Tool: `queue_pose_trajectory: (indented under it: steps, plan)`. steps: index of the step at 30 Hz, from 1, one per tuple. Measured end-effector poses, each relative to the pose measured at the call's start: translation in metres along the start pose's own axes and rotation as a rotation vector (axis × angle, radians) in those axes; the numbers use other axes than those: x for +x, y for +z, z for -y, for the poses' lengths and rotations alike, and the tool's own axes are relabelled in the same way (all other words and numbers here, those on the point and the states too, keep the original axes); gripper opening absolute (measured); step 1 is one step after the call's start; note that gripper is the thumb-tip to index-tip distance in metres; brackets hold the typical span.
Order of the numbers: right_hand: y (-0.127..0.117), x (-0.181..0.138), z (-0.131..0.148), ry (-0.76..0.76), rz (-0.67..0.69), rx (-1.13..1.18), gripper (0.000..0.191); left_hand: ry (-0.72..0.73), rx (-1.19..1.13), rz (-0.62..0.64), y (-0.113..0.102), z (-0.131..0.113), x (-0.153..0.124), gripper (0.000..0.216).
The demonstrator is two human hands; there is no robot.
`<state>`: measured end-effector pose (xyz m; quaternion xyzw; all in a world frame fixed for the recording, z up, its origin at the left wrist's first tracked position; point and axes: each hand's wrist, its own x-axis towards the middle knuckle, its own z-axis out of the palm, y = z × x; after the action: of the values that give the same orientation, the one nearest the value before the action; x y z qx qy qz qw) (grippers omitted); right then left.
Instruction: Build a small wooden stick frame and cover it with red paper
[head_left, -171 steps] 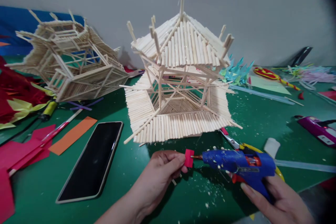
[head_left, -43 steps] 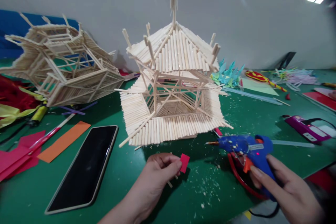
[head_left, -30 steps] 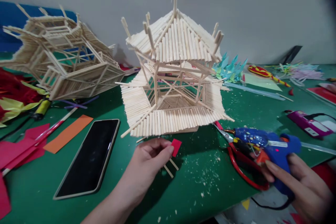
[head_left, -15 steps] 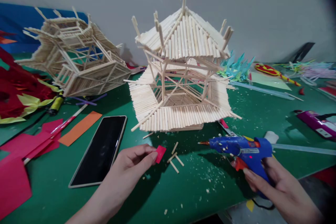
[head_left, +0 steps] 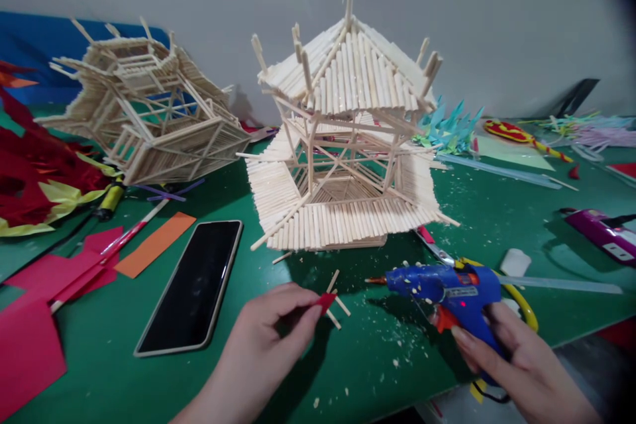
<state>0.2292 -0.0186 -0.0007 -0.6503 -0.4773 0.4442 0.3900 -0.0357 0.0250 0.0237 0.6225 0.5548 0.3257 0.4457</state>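
My left hand (head_left: 271,338) pinches a small red paper piece (head_left: 325,301) between thumb and fingers, just above the green mat (head_left: 377,371). My right hand (head_left: 517,368) grips a blue hot glue gun (head_left: 447,288), nozzle pointing left toward the red piece, a short gap apart. A few loose wooden sticks (head_left: 336,298) lie right by the red piece. Behind them stands a two-tiered pagoda built of wooden sticks (head_left: 342,146).
A black phone (head_left: 191,285) lies left of my left hand. A second stick model (head_left: 149,119) lies tipped at the back left. Orange and pink paper strips (head_left: 154,245), red and yellow foil, scissors (head_left: 517,295), a purple device (head_left: 603,238) and paper cranes (head_left: 447,126) are scattered around.
The glue gun swung back from the right, its nozzle again pointing at the red piece. My left hand drew the red piece lower and turned it edge-on near the loose sticks.
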Motion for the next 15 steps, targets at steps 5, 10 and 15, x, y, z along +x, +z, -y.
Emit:
queue_pose_trajectory:
  steps: [5,10,15]
  plan:
    - [0.011,-0.003,0.005,0.103,-0.054,0.077,0.036,0.561,0.355,-0.176,0.012,0.006,-0.016,0.029]
    - [0.035,-0.011,0.010,0.169,-0.097,0.164,0.039,0.963,0.620,-0.315,0.025,0.014,-0.021,0.030]
    - [0.044,-0.013,0.016,0.155,-0.081,0.208,0.039,1.149,0.784,-0.252,0.020,0.017,-0.017,0.026]
